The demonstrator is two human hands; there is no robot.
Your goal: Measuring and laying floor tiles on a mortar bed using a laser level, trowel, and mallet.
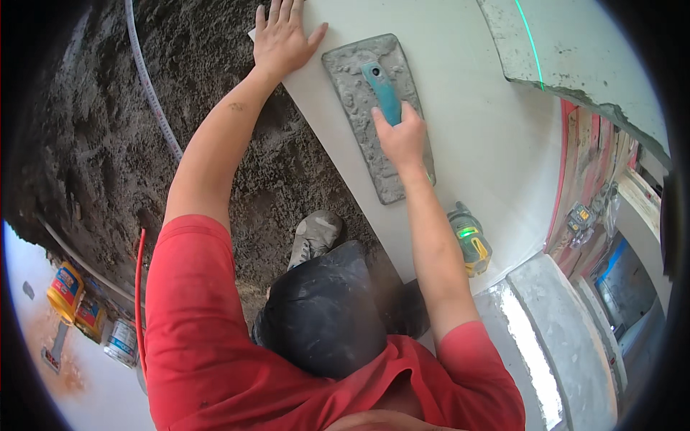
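Note:
A large pale tile (496,158) lies before me, its left edge running beside dark, rough mortar. My left hand (282,42) rests flat near the tile's far left corner, fingers spread, holding nothing. On the tile's surface sits a rectangular float (357,118), its grey top crusted with cement. My right hand (404,138) is wrapped round the near end of the float's teal handle (381,87). Close to my right forearm, a green and yellow laser level (470,241) stands on the tile, a green light glowing on it.
A tape measure blade (147,82) lies across the mortar bed (201,43) at left. Yellow containers (66,287) and a white can (121,343) stand at lower left, near a red rod (139,302). A grey slab edge (596,108) with a green laser line borders the far right.

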